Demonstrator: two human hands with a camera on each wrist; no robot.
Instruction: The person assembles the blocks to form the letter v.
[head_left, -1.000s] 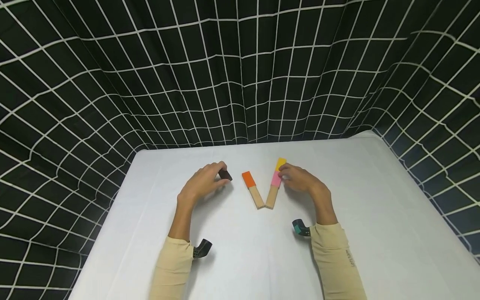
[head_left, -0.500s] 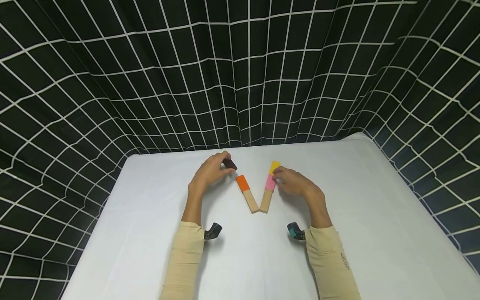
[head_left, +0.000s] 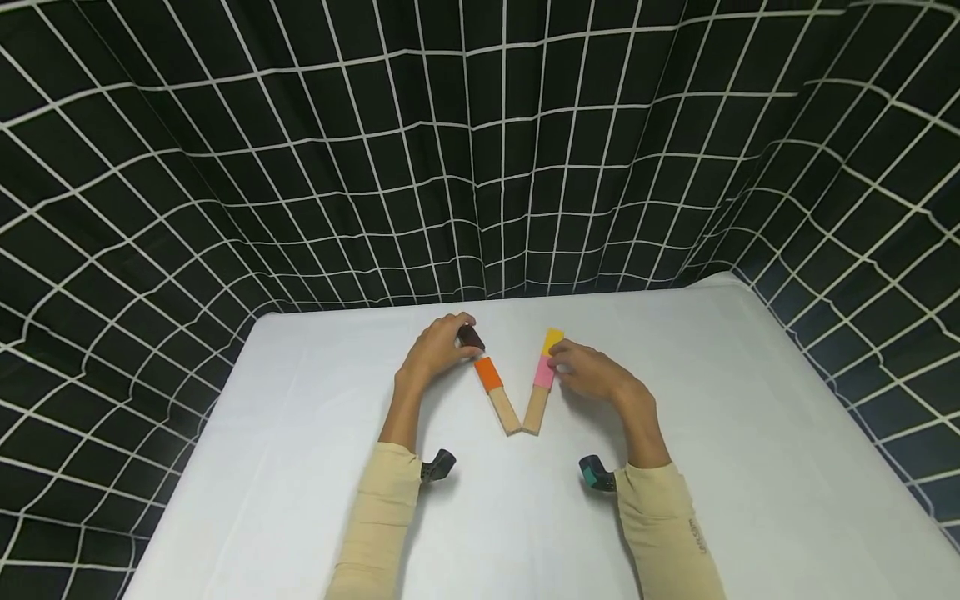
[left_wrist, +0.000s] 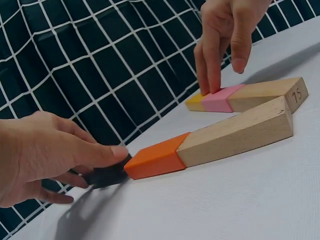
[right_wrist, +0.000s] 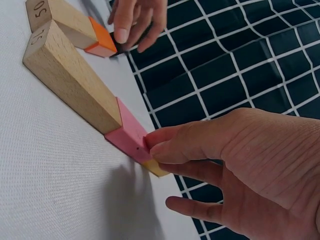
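My left hand [head_left: 437, 350] pinches a black block [head_left: 470, 337] at the far end of an orange block [head_left: 488, 374]. In the left wrist view the thumb lies over the black block, hiding part of it. The orange block lines up with a plain wooden block [head_left: 504, 410]. A second wooden block [head_left: 536, 409] meets it at the near end, forming a V. Beyond that one lie a pink block [head_left: 545, 372] and a yellow block [head_left: 553, 337] in line. My right hand [head_left: 592, 367] rests extended fingertips on the pink block, thumb apart from it in the left wrist view.
A white cloth covers the table [head_left: 525, 533]. Behind and at both sides hangs a black curtain [head_left: 420, 150] with a white grid. Small dark cameras [head_left: 439, 465] sit on both wrists. The wooden blocks bear numbers, one reading 75.
My left hand has carried the black block rightward, from left of the orange block to its far end. The right hand stays at the pink block. The head view has shifted slightly.
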